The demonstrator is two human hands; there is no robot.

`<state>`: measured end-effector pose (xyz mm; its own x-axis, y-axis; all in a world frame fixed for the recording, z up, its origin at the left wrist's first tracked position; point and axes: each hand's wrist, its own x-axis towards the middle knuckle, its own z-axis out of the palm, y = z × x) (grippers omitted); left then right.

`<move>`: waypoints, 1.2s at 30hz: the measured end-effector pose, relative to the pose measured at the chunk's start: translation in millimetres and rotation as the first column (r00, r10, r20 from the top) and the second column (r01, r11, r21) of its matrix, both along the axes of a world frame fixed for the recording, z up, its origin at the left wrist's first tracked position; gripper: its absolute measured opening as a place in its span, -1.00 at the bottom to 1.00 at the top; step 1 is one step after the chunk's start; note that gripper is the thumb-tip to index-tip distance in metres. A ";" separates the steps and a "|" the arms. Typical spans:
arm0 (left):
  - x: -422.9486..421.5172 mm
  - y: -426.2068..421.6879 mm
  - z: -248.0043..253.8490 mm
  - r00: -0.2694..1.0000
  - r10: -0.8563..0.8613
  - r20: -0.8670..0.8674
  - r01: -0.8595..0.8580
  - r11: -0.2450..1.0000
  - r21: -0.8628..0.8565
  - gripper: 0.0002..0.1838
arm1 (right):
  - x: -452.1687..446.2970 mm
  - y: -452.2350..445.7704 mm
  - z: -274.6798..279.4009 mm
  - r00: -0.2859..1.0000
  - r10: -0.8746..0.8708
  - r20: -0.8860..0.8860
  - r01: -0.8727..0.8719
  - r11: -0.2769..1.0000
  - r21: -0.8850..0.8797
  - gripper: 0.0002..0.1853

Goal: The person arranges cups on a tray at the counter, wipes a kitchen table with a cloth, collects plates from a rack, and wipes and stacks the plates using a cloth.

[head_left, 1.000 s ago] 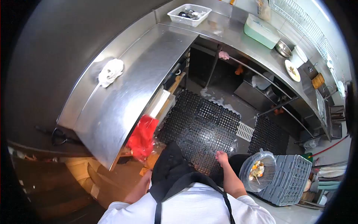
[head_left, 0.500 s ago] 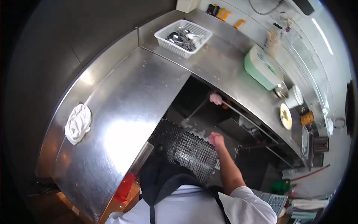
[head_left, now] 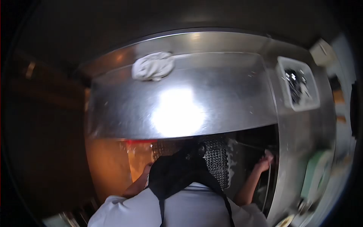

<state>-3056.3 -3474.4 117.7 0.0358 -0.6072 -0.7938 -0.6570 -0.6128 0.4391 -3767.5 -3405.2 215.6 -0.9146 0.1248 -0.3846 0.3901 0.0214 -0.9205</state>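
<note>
My right hand [head_left: 263,164] is low at the right, below the steel counter's inner edge. Just above it in the picture is a small pink thing [head_left: 269,153], perhaps a cloth, at the end of a thin rail [head_left: 267,189]. Blur hides whether my fingers touch or grip it. My left hand [head_left: 147,168] hangs beside the dark apron [head_left: 176,172], partly covered by it, fingers not readable. A crumpled white cloth [head_left: 154,66] lies on the steel counter [head_left: 227,94] ahead, away from both hands.
A white basket [head_left: 315,98] of cutlery stands on the right-hand counter [head_left: 291,140]. A pale green container [head_left: 317,176] is nearer. A perforated black mat [head_left: 218,160] covers the floor. Something red [head_left: 140,141] shows under the counter's front edge at left.
My view has swung left, so the counter with the white cloth now lies straight ahead. My right hand has come up to the pink thing, and my left hand has entered view.
</note>
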 end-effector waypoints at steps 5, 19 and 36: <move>6.6 76.9 3.8 0.980 0.192 0.053 -0.193 0.981 0.006 -0.74 | 94.4 -65.6 135.7 0.853 0.461 -0.243 -0.510 0.836 -0.203 -0.71; 45.6 151.5 -58.0 0.893 0.426 0.148 -0.403 0.901 -0.160 -0.75 | 282.5 -272.1 224.1 -0.500 0.762 -0.411 -0.622 0.014 0.783 -0.49; 184.3 204.7 -68.8 0.641 0.766 -0.046 -0.765 0.634 -0.112 -0.48 | 760.8 -426.2 130.4 -0.867 0.407 -0.287 -0.498 -0.688 0.529 -0.42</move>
